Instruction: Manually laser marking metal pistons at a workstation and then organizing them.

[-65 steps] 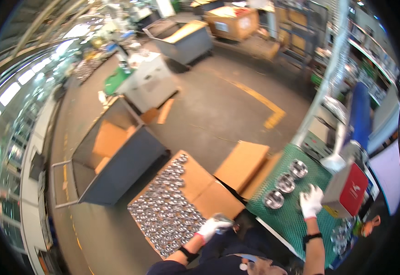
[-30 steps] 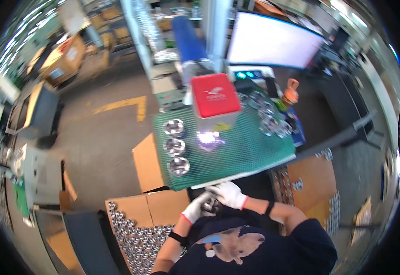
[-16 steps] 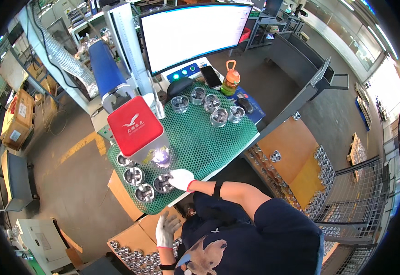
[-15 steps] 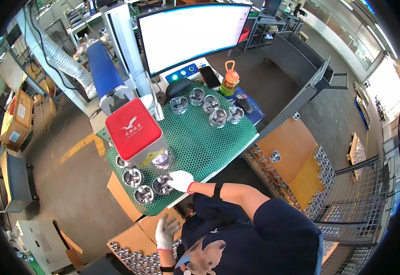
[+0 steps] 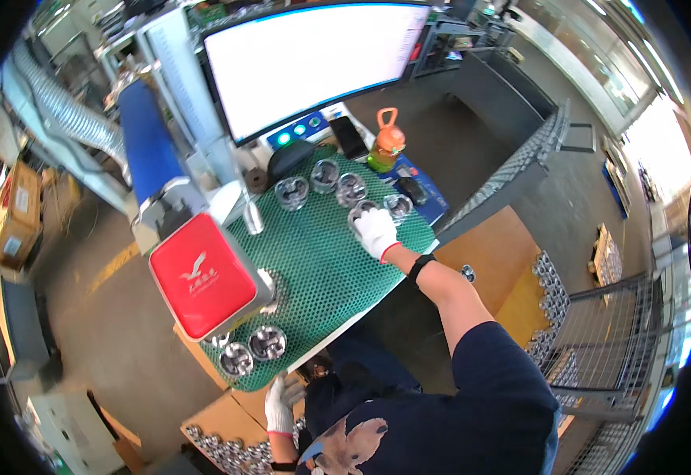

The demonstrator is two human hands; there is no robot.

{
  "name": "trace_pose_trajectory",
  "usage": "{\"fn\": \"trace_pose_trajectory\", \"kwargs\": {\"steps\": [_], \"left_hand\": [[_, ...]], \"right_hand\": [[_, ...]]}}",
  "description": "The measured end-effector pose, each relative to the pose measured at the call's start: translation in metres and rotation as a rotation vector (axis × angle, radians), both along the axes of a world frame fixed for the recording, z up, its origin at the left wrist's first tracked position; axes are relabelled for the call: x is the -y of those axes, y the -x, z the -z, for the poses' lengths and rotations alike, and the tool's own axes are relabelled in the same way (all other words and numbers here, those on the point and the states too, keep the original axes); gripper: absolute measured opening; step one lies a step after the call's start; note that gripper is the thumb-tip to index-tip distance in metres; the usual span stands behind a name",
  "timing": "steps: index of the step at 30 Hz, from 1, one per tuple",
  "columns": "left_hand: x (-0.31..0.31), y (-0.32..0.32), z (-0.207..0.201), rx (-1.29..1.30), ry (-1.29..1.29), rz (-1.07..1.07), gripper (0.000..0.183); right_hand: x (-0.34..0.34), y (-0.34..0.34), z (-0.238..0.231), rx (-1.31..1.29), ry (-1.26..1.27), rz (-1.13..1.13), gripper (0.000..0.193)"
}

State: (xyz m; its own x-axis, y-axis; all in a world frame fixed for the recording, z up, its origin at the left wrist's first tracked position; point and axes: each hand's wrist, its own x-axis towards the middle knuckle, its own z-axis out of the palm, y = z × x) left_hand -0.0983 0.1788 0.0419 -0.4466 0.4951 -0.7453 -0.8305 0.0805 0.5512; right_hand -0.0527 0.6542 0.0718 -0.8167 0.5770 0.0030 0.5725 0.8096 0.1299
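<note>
My right hand (image 5: 376,231), in a white glove, reaches over the green mat (image 5: 314,261) and closes on a metal piston (image 5: 356,214) among the far group. Around it stand more pistons: one to the right (image 5: 398,207), another just behind (image 5: 351,188), and others farther left (image 5: 291,192). My left hand (image 5: 282,404), also gloved, hangs at the mat's near edge with its fingers apart, holding nothing. Just beyond it on the mat are two pistons, one right (image 5: 267,342) and one left (image 5: 236,359). A red-topped machine head (image 5: 205,275) partly hides the near-left corner.
A monitor (image 5: 314,67), phone (image 5: 349,137), orange-capped bottle (image 5: 387,146) and computer mouse (image 5: 412,189) are along the back. A blue machine arm (image 5: 149,138) stands at left. Cardboard (image 5: 488,245) with rows of pistons lies lower right; more pistons (image 5: 235,453) are below my left hand.
My right hand has left a piston in the near group and moved away to the far right group, onto another piston. My left hand stays by the near edge. The view has shifted slightly.
</note>
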Motion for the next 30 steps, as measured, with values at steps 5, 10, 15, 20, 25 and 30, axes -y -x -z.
{"fn": "trace_pose_trajectory", "kwargs": {"steps": [5,10,15,20,25,30], "left_hand": [[0.002,-0.001,-0.013,-0.098,-0.035,-0.005,0.053],[0.017,-0.023,-0.021,-0.197,-0.024,-0.017,0.074],[-0.019,-0.028,-0.036,-0.479,-0.073,0.047,0.128],[-0.034,-0.010,-0.090,-0.927,0.040,-0.279,0.118],[-0.021,0.013,-0.157,-1.255,0.298,-0.319,0.084],[-0.074,0.012,-0.171,-1.666,0.500,0.240,0.042]], "right_hand": [[0.027,-0.019,-0.013,-0.183,0.089,-0.097,0.031],[0.128,-0.042,-0.015,-0.140,0.481,-0.096,0.033],[0.209,-0.007,-0.067,-0.476,2.226,0.439,0.038],[0.265,0.016,-0.097,-0.219,3.000,0.558,0.037],[0.259,0.032,-0.096,-0.128,2.528,0.220,0.039],[0.229,0.008,-0.100,-0.107,2.862,0.482,0.067]]}}
